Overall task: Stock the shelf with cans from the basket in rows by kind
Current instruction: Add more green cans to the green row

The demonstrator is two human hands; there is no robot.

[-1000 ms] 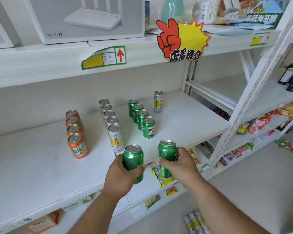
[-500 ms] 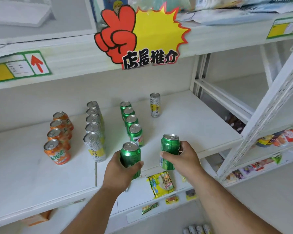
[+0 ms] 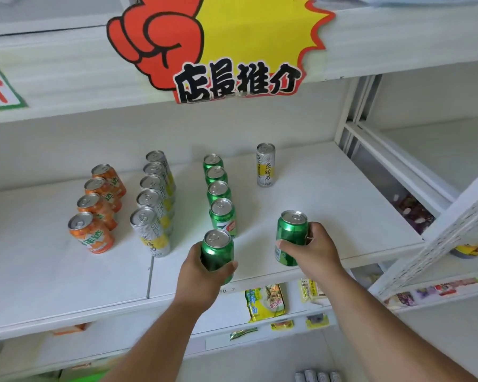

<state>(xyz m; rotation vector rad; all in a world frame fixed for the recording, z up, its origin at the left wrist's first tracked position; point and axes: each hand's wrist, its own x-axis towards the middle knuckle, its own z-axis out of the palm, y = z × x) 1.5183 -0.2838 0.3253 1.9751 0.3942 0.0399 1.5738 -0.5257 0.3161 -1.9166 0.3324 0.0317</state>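
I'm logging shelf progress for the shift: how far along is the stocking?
Done: a row of four orange cans, five silver-yellow cans and four green cans stand on the shelf. In hand: the left hand and right hand each hold another green can. Left: placing both; one silver-yellow can stands apart.

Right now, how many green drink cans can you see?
6: four green aluminium drink cans in a shelf row, one in the left hand at the row's front, one in the right hand. None seems hidden.

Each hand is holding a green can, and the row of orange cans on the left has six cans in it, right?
Almost. The orange row has four cans, not six, as the head view shows. The left hand and the right hand do each hold a green can.
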